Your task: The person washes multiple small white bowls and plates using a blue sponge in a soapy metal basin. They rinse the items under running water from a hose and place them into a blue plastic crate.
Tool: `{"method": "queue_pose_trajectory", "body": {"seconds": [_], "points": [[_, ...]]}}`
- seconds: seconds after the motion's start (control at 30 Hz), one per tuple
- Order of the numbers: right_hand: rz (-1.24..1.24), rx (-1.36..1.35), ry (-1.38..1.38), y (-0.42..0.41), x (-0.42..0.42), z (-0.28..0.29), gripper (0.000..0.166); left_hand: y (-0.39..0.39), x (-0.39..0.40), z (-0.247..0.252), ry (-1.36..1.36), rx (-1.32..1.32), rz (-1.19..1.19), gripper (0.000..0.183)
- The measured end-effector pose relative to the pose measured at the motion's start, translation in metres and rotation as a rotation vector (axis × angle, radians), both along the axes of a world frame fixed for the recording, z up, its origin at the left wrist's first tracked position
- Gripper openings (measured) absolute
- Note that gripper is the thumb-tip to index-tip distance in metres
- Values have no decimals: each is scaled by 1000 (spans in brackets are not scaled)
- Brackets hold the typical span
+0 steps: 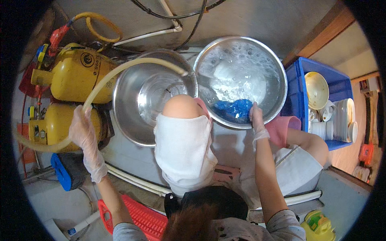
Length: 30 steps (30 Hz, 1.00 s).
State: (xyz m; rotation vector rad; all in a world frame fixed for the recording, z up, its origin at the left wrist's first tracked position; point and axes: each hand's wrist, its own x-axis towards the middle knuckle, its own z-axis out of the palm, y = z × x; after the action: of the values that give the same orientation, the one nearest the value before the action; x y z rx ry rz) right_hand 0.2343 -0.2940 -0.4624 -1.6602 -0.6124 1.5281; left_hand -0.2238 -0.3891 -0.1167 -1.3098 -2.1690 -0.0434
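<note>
My left hand (83, 128), in a clear plastic glove, grips a pale yellowish hose (120, 67). The hose arches over the left metal basin (132, 102), and its end lies close to where the two basins meet. Inside that basin the bottom looks shiny; I cannot tell how much water it holds. My right hand (257, 116), also gloved, is at the near rim of the right metal basin (285, 81), its fingers against a blue cloth or mesh (235, 109). Sudsy water surrounds the blue piece. Whether the fingers are closed on it or only touch it is hard to see.
Two yellow gas cylinders (78, 73) stand at the left. To the right, a blue plastic crate (297, 87) holds stacked white plates (342, 119) and a bowl (316, 90). A red plastic basket (141, 217) lies near my left arm. White pipes (135, 179) cross the floor.
</note>
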Motion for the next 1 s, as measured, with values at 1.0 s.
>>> {"method": "queue_pose_trajectory", "body": {"seconds": [1.0], "points": [[447,215,-657,-35,-23,2,31,83,-59,-81,70,4,-314,17]]}}
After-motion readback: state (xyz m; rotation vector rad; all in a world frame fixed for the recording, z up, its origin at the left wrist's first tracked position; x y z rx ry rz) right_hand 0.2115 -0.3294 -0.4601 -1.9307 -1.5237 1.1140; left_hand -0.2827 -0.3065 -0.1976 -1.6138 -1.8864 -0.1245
